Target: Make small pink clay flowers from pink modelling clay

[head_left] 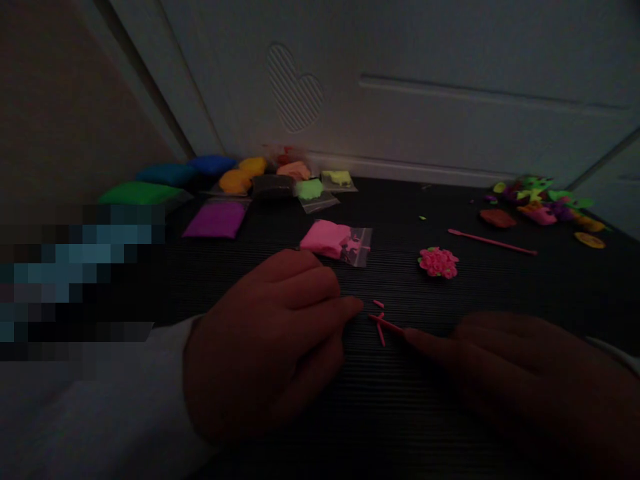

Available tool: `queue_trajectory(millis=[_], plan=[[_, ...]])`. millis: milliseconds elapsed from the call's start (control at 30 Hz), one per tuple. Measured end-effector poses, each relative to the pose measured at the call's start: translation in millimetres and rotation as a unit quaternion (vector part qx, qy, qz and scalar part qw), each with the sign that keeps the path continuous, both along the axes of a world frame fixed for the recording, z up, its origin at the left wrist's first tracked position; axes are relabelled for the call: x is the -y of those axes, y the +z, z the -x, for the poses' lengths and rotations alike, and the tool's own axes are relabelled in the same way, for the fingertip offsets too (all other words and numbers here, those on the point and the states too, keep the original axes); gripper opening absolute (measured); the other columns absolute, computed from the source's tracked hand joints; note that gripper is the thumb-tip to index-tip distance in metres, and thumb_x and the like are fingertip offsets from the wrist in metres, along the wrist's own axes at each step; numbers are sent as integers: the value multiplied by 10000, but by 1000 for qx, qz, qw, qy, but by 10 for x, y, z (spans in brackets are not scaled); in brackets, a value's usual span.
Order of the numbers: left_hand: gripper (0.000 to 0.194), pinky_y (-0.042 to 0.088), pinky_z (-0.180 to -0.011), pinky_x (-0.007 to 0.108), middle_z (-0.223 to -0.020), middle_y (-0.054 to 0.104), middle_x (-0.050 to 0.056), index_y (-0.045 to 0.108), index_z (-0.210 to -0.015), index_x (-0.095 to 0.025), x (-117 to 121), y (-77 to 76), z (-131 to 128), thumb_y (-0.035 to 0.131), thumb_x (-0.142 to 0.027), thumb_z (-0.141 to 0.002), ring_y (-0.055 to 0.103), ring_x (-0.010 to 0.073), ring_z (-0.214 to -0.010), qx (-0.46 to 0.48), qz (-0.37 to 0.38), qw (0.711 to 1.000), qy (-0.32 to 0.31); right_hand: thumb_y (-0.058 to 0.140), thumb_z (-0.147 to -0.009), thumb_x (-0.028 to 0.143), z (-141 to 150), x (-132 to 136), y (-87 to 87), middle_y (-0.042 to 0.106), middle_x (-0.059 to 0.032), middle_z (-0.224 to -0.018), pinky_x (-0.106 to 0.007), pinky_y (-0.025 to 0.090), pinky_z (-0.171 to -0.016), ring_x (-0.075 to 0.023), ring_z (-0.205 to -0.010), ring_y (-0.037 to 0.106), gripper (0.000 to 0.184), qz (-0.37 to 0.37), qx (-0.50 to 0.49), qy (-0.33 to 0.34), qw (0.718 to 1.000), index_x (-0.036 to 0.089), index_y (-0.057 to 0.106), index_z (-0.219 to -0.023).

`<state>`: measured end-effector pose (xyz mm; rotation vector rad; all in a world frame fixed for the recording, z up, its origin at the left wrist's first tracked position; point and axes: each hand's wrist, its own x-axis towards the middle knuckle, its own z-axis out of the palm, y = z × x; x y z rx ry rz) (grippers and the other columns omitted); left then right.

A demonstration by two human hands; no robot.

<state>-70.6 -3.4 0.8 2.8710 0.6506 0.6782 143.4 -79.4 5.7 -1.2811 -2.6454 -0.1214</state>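
In the dim head view my right hand (520,367) is closed on a thin pink clay modelling tool (393,325), its tip pointing left. That tip lies at a few slim pink clay strips (382,333) on the dark table. My left hand (275,333) is just left of them, fingers curled, one fingertip close to the strips; whatever its fingers may hold is hidden. Beyond the hands sits a small pink clay flower cluster (439,263) with green bits. A clear zip bag of pink clay (333,241) lies behind my left hand.
A second pink tool (493,242) lies at the right. Colourful clay pieces (543,200) are heaped in the far right corner, beside a reddish lump (497,218). Several clay bags, including purple (216,220) and green (143,193), line the back left. A white panel (400,120) rises behind.
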Motion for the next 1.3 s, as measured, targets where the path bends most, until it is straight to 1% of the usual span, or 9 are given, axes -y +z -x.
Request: queue_trajectory(millis=[167, 333, 467, 567, 733, 867, 1033, 1167, 1300], plan=[[274, 382, -715, 360, -752, 520, 42, 588, -979, -152, -13, -5, 11, 443, -126, -747, 441, 173, -763, -6, -14, 1000, -10, 398, -812, 182, 3, -12, -9, 558, 34, -661, -226, 393, -473, -110, -553, 498, 304, 32, 17, 10, 999, 176, 441, -1112], [279, 370, -721, 361, -758, 521, 48, 593, -975, -132, -9, -17, 5, 448, -112, -738, 437, 180, -770, 5, -11, 1000, -12, 304, -846, 170, -9, -5, -1, 557, 23, -642, -208, 378, -451, -101, -534, 495, 294, 14, 3, -3, 1000, 177, 459, -1095], [275, 367, -725, 362, -762, 523, 49, 593, -972, -133, -3, -14, 1, 451, -111, -739, 436, 180, -776, 6, -12, 1000, -10, 396, -805, 152, 16, -42, 9, 566, 23, -669, -225, 392, -491, -107, -562, 502, 320, 38, 8, 15, 999, 173, 448, -1120], [257, 369, -697, 357, -736, 520, 43, 600, -948, -138, -9, -5, -5, 439, -121, -748, 432, 176, -752, -6, -14, 1000, -1, 378, -806, 155, 8, -37, 11, 569, 28, -666, -221, 386, -484, -103, -565, 509, 315, 26, -19, -8, 999, 184, 456, -1110], [214, 374, -649, 343, -703, 516, 28, 616, -896, -166, -39, -8, -28, 475, -158, -735, 430, 171, -717, -40, -30, 999, -3, 335, -793, 122, -36, -4, 35, 578, 16, -710, -229, 384, -501, -110, -594, 520, 363, -1, -45, -45, 998, 213, 409, -1137], [181, 375, -648, 343, -708, 520, 26, 628, -841, -184, -38, -10, -21, 479, -194, -739, 434, 177, -729, -50, -30, 998, -6, 359, -784, 134, -47, -20, 42, 579, 15, -726, -232, 389, -501, -112, -588, 521, 385, 7, -47, -42, 998, 225, 387, -1157], [163, 369, -658, 335, -694, 507, 23, 633, -789, -175, -7, 5, -10, 480, -162, -737, 428, 169, -735, -22, -7, 999, -27, 350, -795, 142, -60, -21, 27, 569, 9, -704, -243, 396, -514, -114, -584, 515, 372, -3, -46, -42, 998, 209, 401, -1157], [170, 369, -670, 332, -719, 517, 22, 619, -828, -176, -20, 3, -24, 496, -143, -716, 432, 166, -744, -14, 3, 1000, -12, 352, -800, 148, -72, -11, 11, 556, 16, -699, -235, 384, -506, -105, -577, 498, 378, 4, -40, -41, 998, 209, 386, -1171], [146, 367, -676, 340, -721, 522, 18, 623, -794, -188, -32, 3, -25, 514, -161, -701, 433, 171, -748, -39, 10, 999, -6, 357, -801, 155, -70, -21, 9, 545, 11, -684, -235, 378, -505, -110, -590, 495, 376, -1, -41, -39, 998, 202, 400, -1172]])
